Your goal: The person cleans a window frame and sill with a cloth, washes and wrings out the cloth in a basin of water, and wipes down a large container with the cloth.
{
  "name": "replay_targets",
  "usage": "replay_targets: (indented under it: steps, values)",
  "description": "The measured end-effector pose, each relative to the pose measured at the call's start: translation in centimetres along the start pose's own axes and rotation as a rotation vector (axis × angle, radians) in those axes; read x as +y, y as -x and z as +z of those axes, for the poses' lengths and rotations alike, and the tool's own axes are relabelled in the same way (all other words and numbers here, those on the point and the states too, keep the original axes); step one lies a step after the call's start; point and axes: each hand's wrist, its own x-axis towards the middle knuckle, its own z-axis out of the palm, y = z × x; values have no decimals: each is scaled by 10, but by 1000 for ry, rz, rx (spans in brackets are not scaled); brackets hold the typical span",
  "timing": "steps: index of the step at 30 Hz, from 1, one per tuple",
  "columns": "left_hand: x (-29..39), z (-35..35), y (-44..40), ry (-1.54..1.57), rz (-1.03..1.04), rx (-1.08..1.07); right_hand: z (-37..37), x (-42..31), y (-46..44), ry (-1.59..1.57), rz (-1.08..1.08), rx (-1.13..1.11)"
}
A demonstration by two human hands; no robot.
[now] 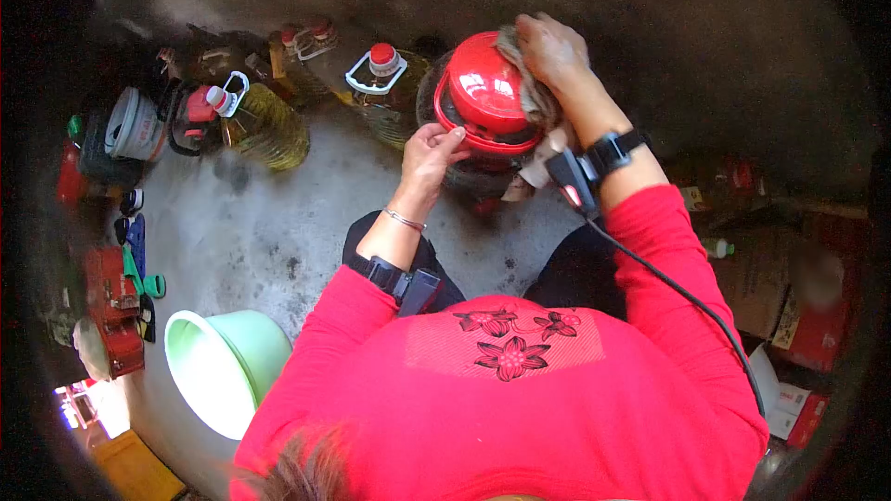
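A large, dark see-through jar with a red lid (484,83) stands on the floor in front of me. A red ring, perhaps its carrying handle, runs around the lid's near side. My left hand (429,162) pinches this red ring (501,146) at the near left, with thumb and fingertips together. At the lid's far right, my right hand (554,54) is closed on a greyish-brown cloth (535,93) and presses it against the lid's edge. The cloth hangs down the jar's right side. Much of the jar's body is hidden under the lid and behind my hands.
Left of the jar stand an oil bottle (382,107) with a red cap and another oil bottle (266,130) with a white handle. A pale green bucket (227,366) is at my lower left. Boxes (756,283) line the right side. A cable (682,297) trails from my right wrist.
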Motion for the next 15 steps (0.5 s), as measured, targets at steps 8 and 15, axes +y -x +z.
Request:
replay_targets:
  steps: [8,15]
  values:
    - [-3,1,-4,17,13,-32,-30,-15,77,-91,-76,-14]
    - [0,1,-4,-37,-6,-35,-21,-68,71,-115,-191,-141]
